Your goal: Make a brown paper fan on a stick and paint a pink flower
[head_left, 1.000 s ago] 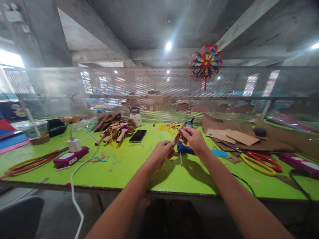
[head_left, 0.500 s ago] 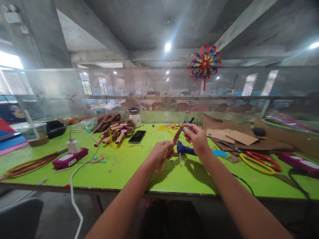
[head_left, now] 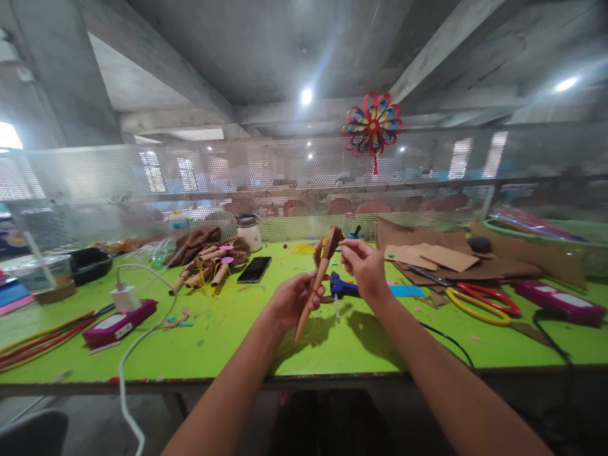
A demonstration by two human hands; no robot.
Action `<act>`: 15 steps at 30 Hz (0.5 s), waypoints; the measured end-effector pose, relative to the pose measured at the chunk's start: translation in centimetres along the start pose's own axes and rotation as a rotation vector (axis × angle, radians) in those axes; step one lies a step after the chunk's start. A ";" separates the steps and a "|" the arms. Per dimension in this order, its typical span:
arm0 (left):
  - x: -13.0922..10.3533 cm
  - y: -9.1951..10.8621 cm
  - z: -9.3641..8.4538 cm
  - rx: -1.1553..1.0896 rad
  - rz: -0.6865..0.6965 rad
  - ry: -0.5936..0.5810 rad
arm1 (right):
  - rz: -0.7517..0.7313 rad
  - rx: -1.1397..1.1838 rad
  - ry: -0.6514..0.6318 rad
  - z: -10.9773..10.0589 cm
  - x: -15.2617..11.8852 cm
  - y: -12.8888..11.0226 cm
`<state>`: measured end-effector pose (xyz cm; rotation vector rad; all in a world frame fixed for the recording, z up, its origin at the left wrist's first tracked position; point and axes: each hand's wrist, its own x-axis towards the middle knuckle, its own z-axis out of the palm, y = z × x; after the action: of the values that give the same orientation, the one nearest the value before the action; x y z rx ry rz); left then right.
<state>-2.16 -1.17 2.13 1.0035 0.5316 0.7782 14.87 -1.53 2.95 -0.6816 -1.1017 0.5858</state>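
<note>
My left hand [head_left: 291, 299] is wrapped round a small broom-shaped piece of rolled brown paper [head_left: 325, 261]. It tilts, its thin handle end low towards me and its fringed end up and away. My right hand [head_left: 367, 269] is beside the fringe, thumb and fingers pinched together at its edge. Whatever the pinch may hold is too small to make out. A blue hot glue gun [head_left: 349, 289] with a pale glue stick lies on the table below, partly behind my right hand. Similar paper rolls with fringes and yellow threads [head_left: 209, 266] lie in a pile at the left.
On the green table [head_left: 228, 348] are a phone [head_left: 254, 270], a white jar [head_left: 249, 233], a purple power strip [head_left: 120, 322] with a white cable, and brown paper sheets [head_left: 446, 261]. Scissors with yellow handles [head_left: 475, 307] lie at the right. A perforated screen [head_left: 266, 177] stands behind.
The paper piece has turned in my left hand, so its handle and spread fringe now show. My right hand stays near its top. The camera view has shifted slightly right.
</note>
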 end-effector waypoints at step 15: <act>-0.2 0.0 -0.4 -0.082 0.009 -0.164 | -0.457 -0.406 -0.028 0.7 -2.2 -1.1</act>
<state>-2.59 -1.11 1.91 0.9838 0.3514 0.7127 13.59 -3.75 2.67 -0.7367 -1.3664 -0.0241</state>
